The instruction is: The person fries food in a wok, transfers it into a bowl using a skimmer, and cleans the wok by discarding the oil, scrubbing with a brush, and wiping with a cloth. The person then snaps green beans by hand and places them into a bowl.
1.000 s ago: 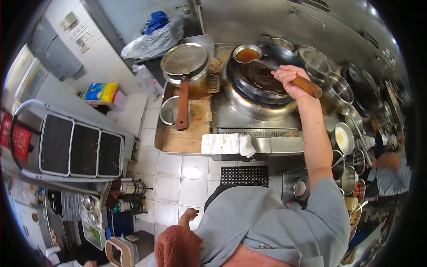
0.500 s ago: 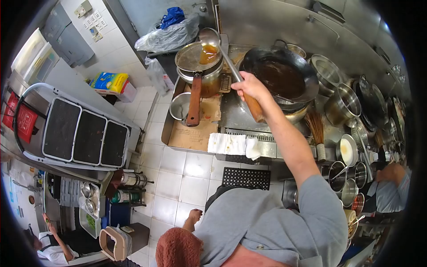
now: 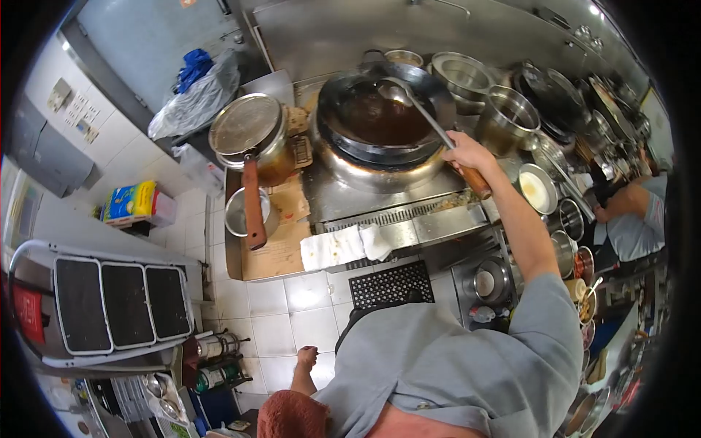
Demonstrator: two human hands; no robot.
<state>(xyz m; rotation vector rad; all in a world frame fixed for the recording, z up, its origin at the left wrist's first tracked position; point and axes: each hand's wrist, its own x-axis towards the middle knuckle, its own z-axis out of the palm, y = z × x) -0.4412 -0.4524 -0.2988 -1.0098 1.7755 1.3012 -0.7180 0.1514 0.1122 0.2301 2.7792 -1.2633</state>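
Observation:
My right hand (image 3: 469,157) grips the wooden handle of a long metal ladle (image 3: 432,124). The ladle's bowl is over the dark liquid inside a large black wok (image 3: 331,109); whether it dips in is hard to tell. Below the wok is a round steel burner (image 3: 365,177). At my side hangs my left hand (image 3: 307,356), fingers curled and apparently holding nothing, away from the stove. To the left of the wok, a round mesh strainer (image 3: 247,123) with a wooden handle lies across a steel pot (image 3: 277,166).
A smaller pot (image 3: 236,216) stands on cardboard (image 3: 281,244) beside a folded white cloth (image 3: 332,249). Steel pots (image 3: 510,117) crowd the right. Another person's arm (image 3: 626,204) reaches in at far right. A black mat (image 3: 391,285) lies on the tiles.
My right hand has carried the ladle from over the strainer, where it held brown liquid, rightward to the wok. The view has turned right. My left hand still hangs low.

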